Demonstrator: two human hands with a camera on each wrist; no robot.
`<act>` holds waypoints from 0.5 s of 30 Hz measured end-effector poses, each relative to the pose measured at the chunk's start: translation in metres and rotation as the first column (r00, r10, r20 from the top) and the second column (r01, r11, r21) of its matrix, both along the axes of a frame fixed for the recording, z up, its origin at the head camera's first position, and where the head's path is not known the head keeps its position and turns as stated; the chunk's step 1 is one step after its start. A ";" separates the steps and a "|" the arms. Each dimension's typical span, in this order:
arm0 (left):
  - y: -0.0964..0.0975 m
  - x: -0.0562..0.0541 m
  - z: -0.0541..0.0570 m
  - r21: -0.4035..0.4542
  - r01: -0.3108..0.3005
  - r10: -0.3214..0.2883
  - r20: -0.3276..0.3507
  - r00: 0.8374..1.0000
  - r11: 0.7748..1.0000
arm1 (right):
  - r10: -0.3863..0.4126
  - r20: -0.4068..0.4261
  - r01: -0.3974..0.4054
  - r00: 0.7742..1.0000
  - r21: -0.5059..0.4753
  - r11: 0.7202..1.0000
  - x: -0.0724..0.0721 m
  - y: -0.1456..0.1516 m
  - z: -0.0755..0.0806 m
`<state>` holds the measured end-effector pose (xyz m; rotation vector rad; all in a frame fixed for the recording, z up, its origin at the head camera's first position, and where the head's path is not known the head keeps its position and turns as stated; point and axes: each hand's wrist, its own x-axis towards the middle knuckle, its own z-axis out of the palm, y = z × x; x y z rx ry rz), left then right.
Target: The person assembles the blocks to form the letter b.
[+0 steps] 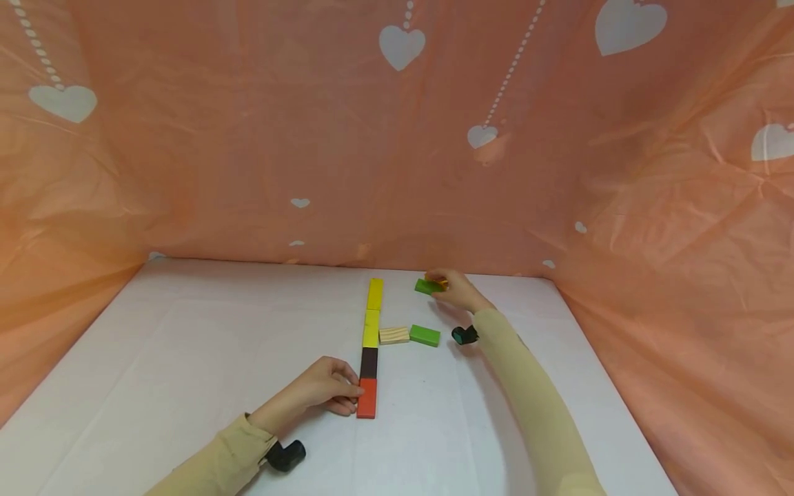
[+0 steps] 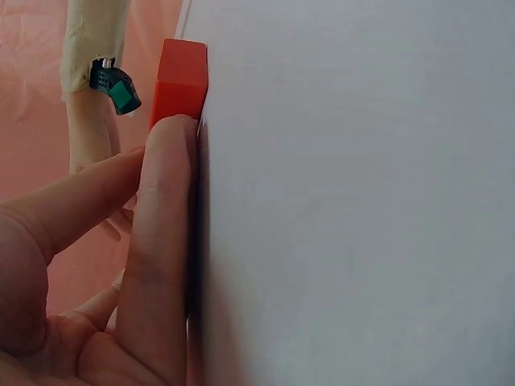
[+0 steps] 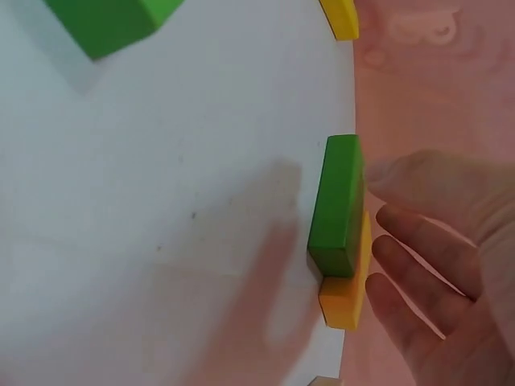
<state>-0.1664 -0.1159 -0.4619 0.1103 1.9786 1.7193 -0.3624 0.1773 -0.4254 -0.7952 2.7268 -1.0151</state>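
On the white worktop [image 1: 186, 358], four blocks lay end to end in a column whose long axis ran from the person toward the back curtain. The left hand [image 1: 316, 393] pressed its fingertips against the left side of the red block [image 1: 367, 398] at the near end. The right hand [image 1: 455, 289], fingers loosely spread, reached a green block [image 1: 426, 286] lying against an orange one [image 3: 346, 297] near the far edge; whether it gripped them could not be told.
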 end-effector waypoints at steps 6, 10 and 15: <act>0.001 0.000 0.001 -0.007 0.002 -0.002 -0.004 1.000 1.000 | -0.016 0.001 0.016 1.000 0.073 0.997 -0.004 -0.004 0.000; 0.001 -0.001 0.001 0.005 -0.001 0.001 0.003 1.000 1.000 | -0.022 -0.012 0.023 1.000 0.095 0.995 -0.006 -0.006 -0.001; 0.001 0.000 0.000 0.010 0.005 -0.005 0.003 1.000 1.000 | -0.006 -0.022 0.008 1.000 0.096 0.995 -0.008 -0.007 -0.005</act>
